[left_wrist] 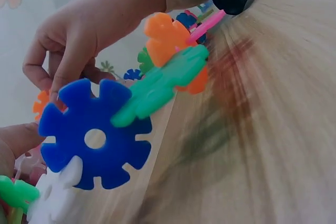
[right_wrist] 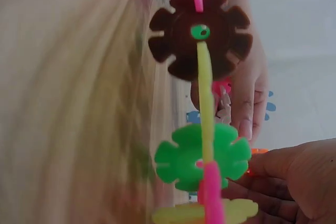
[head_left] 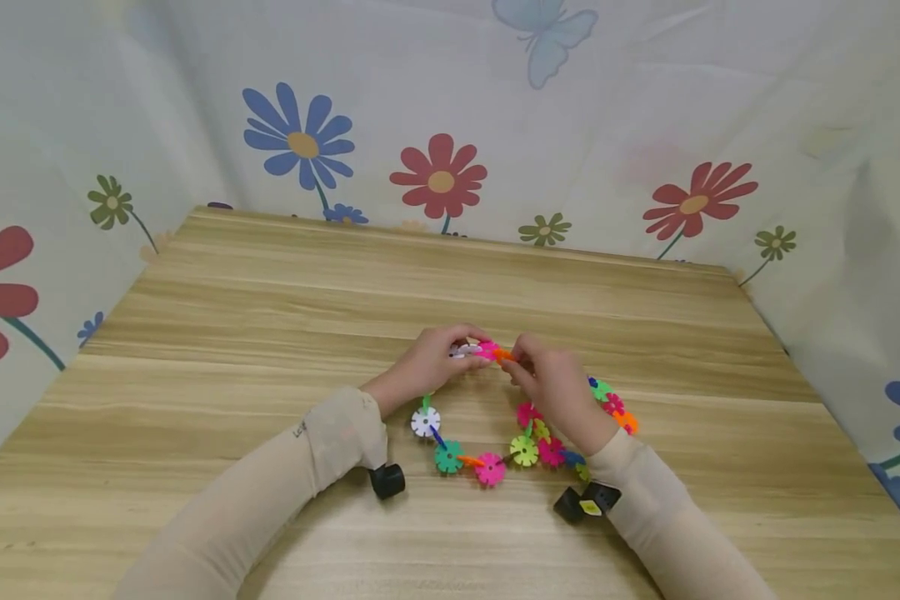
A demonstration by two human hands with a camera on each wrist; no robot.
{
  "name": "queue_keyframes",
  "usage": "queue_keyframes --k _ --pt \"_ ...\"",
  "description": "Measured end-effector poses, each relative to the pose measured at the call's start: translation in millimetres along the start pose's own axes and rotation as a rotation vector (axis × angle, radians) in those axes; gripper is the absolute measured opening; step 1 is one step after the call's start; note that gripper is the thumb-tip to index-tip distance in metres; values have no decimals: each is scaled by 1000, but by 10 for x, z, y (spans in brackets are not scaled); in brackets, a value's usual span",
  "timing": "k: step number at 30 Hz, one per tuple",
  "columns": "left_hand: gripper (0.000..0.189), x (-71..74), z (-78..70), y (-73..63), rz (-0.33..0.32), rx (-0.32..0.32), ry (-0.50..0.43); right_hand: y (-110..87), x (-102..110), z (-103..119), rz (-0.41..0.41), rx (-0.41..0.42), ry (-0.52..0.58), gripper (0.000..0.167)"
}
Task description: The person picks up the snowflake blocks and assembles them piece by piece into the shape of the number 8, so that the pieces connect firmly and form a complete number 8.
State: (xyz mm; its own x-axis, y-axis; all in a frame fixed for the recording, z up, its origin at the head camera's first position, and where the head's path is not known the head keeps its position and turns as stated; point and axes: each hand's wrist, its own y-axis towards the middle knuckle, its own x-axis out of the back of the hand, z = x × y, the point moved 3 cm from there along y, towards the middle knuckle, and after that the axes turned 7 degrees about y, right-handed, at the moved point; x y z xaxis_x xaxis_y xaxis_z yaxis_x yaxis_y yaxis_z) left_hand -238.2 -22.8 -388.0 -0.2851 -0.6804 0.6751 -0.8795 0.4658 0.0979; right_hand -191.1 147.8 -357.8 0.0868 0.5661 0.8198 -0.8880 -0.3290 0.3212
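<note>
Several coloured notched plastic discs are joined edge to edge in a chain, whose lower stretch includes a white disc [head_left: 425, 422] and a teal disc [head_left: 448, 457]. At the chain's upper part, my left hand [head_left: 423, 362] holds it between thumb and fingers, beside a pink disc [head_left: 487, 350]. My right hand [head_left: 558, 390] pinches an orange disc [head_left: 503, 355] that touches the pink one. Close to the left wrist view's camera hang a blue disc [left_wrist: 118, 150] and a green disc [left_wrist: 163, 82]. A brown disc [right_wrist: 178, 40] shows in the right wrist view. Fingers partly hide the pink-orange contact.
More linked discs, among them an orange disc [head_left: 626, 422], lie to the right beside and under my right forearm. The wood-grain table [head_left: 390, 275] meets a flower-printed cloth [head_left: 555, 142] at its back. Black wrist cameras [head_left: 387, 482] sit at both cuffs.
</note>
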Motion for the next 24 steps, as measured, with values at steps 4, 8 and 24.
queue_keyframes --k 4,8,24 --pt "32 6 -14 -8 -11 15 10 -5 -21 3 -27 18 7 15" --pt "33 -5 -11 -2 6 23 20 9 -34 -14 -32 10 -8 15" --pt "40 -28 19 12 49 -62 38 48 84 -56 109 -117 47 20"
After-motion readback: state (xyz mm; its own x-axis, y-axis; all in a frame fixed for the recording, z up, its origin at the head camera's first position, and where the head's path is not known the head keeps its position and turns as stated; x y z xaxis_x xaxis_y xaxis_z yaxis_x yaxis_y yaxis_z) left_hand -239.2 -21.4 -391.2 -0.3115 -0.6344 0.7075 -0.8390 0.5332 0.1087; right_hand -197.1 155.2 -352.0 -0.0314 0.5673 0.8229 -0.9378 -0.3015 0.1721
